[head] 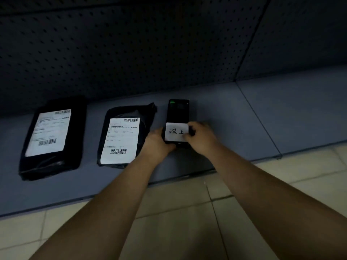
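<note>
Down on the grey shelf (244, 113), just right of a black parcel (129, 113), lies a black scanner (178, 113). The left hand (156, 142) curls its fingers round the scanner's near end, and the right hand (201, 136) pinches the white paper slip (175, 131) on it.

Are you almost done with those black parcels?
Not quite. Two labelled parcels already lie flat on the shelf. Right now the left hand grips the black device while the right hand pinches its white handwritten slip. Probably left: putting that slip on a parcel.
</note>
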Demonstrator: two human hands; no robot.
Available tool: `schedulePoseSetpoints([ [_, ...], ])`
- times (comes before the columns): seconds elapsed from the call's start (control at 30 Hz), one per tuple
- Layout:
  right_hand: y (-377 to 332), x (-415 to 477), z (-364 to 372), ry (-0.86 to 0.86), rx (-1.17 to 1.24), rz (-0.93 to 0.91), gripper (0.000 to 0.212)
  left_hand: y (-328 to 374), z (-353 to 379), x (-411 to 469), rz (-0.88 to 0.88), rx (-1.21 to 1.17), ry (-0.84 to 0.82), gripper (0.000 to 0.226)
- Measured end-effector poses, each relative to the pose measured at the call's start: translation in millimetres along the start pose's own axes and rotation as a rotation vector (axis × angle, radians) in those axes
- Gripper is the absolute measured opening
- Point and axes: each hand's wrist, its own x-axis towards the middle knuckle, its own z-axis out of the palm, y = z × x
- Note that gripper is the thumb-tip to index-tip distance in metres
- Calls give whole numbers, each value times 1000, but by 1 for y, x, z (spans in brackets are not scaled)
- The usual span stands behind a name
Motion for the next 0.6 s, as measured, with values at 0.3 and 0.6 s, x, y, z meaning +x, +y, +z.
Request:
schedulePoseSetpoints([
  [0.3,1,0,-7,-120,186,171,38,20,14,-19,105,-131,147,66],
  [0.6,17,-8,-14,-102,533,143,31,15,36,-23,27,-123,89,45],
])
